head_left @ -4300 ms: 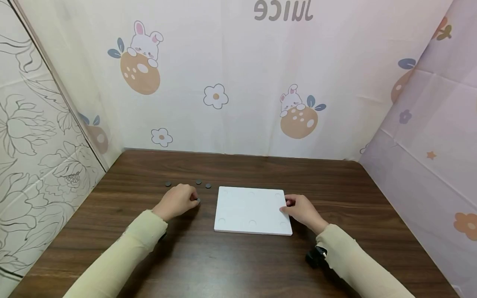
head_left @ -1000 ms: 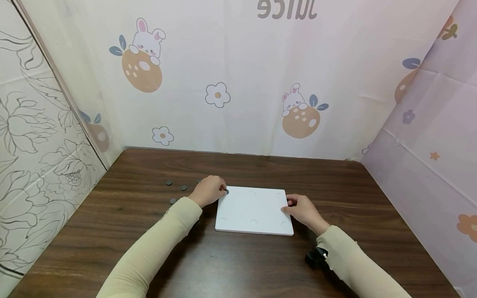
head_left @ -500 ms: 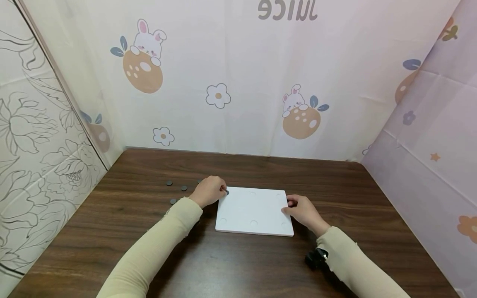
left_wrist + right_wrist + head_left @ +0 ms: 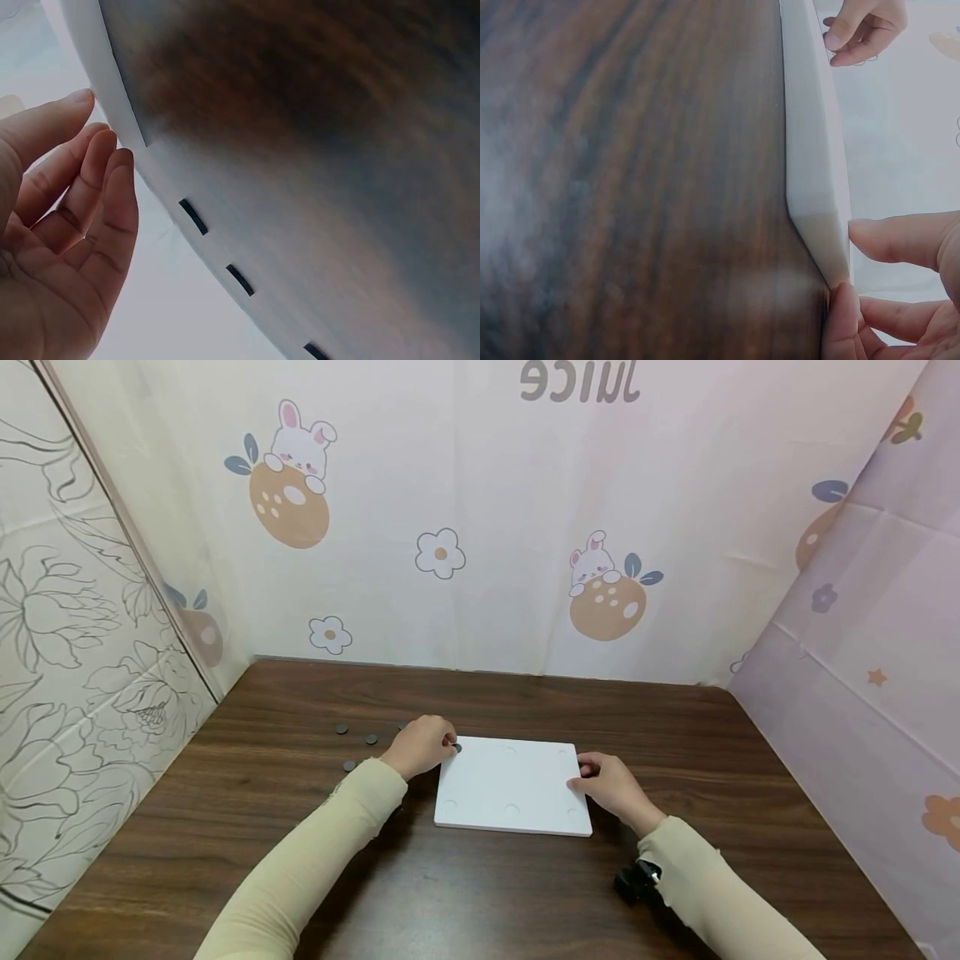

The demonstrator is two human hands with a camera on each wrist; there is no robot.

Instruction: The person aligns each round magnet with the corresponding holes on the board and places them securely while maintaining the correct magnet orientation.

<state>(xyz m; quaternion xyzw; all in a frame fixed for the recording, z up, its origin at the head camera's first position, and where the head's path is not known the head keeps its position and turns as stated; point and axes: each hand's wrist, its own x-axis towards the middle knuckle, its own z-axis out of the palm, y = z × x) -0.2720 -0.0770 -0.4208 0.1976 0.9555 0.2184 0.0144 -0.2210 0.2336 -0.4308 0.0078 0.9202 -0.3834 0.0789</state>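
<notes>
White rectangular board (image 4: 517, 789) lies on the wooden table (image 4: 450, 893) in the head view, the right hand (image 4: 611, 787) gripping its three-o'clock edge, the left (image 4: 422, 745) pinching a dark disc (image 4: 458, 747) at its ten-o'clock corner. Left-wrist view shows nearly meeting fingertips, disc hidden; right-wrist view shows thumb and finger on the board, whose slipping could skew the disc. Earliest, the left hand was off the board, at nine o'clock.

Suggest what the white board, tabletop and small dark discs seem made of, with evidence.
White board: perhaps plastic, matte; smooth, without glare.
Tabletop: wood or wood-look laminate, satin; brown grain, soft sheen.
Small dark discs: plastic or metal, dull; uniformly grey, but too small to tell.
</notes>
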